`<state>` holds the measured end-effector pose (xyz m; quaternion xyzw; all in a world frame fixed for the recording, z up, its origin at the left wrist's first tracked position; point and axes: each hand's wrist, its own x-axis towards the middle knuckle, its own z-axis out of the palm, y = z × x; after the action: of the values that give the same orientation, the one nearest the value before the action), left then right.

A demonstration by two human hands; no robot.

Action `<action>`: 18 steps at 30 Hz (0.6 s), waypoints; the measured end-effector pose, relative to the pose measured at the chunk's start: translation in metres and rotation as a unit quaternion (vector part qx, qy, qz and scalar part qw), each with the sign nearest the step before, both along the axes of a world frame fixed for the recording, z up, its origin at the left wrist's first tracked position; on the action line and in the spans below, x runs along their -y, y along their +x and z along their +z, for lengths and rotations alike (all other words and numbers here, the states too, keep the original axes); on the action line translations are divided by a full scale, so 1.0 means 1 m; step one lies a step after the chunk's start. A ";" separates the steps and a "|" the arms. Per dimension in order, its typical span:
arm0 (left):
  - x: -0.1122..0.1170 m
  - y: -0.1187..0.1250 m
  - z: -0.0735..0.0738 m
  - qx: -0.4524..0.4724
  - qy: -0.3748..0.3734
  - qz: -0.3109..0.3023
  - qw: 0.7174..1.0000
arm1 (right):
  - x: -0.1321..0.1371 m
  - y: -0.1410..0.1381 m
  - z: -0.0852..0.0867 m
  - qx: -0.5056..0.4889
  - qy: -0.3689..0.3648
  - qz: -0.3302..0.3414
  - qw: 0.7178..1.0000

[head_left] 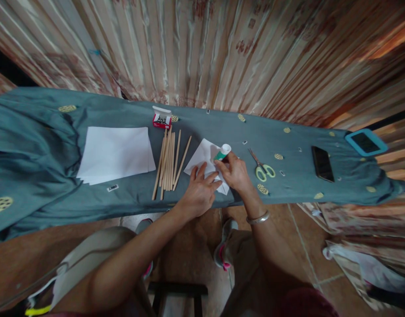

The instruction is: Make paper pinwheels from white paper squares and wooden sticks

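Observations, left to right, as I read the head view remotely.

1. The surface (40, 141) is draped in a loose teal cloth that bunches at the left. A stack of white sheets (116, 154) lies flat on it. Risk: a tug on the cloth would shift everything it carries.
2. A bundle of wooden sticks (169, 160) lies loose just right of the stack, below a small open red box (162, 119). Risk: a brush from the left forearm could roll sticks off the near edge.
3. The left hand (198, 191) lies flat with fingers spread, pressing a small white paper piece (204, 154) near the surface's front edge.
4. The right hand (235, 172) is closed around a green glue tube (222, 152), whose white end points up and away over that paper. I cannot tell whether the cap is on. Risk: an overhard squeeze would put glue on the cloth or on the left fingers.
5. Scissors (262, 167) lie just beside the right hand, and an elbow swing could knock them.
6. A dark phone (322, 164) lies well apart.
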<state>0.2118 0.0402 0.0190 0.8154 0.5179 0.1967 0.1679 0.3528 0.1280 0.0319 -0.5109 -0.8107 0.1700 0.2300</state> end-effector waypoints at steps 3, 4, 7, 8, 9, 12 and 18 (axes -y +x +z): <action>0.000 0.000 -0.001 -0.001 0.006 0.000 1.000 | 0.000 0.001 0.000 -0.003 0.006 0.000 1.000; 0.000 0.000 -0.001 -0.001 0.007 0.001 1.000 | 0.000 0.001 0.000 -0.005 0.007 0.000 1.000; 0.000 0.000 -0.001 -0.002 0.004 0.001 1.000 | 0.000 0.002 0.000 -0.006 0.003 -0.001 1.000; 0.000 0.001 -0.001 0.000 0.004 0.001 1.000 | 0.001 0.002 0.001 -0.005 0.001 -0.002 1.000; 0.000 0.001 0.000 0.002 0.004 0.001 1.000 | 0.001 0.002 0.001 -0.002 -0.001 -0.002 1.000; 0.000 0.001 -0.001 0.007 0.004 0.004 1.000 | 0.000 0.003 0.001 0.004 -0.004 -0.003 1.000; 0.000 0.001 0.000 0.003 -0.004 0.003 1.000 | 0.001 0.004 0.003 0.010 -0.018 -0.006 1.000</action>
<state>0.2128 0.0404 0.0195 0.8123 0.5210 0.1975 0.1725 0.3566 0.1272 0.0349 -0.5213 -0.8069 0.1781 0.2131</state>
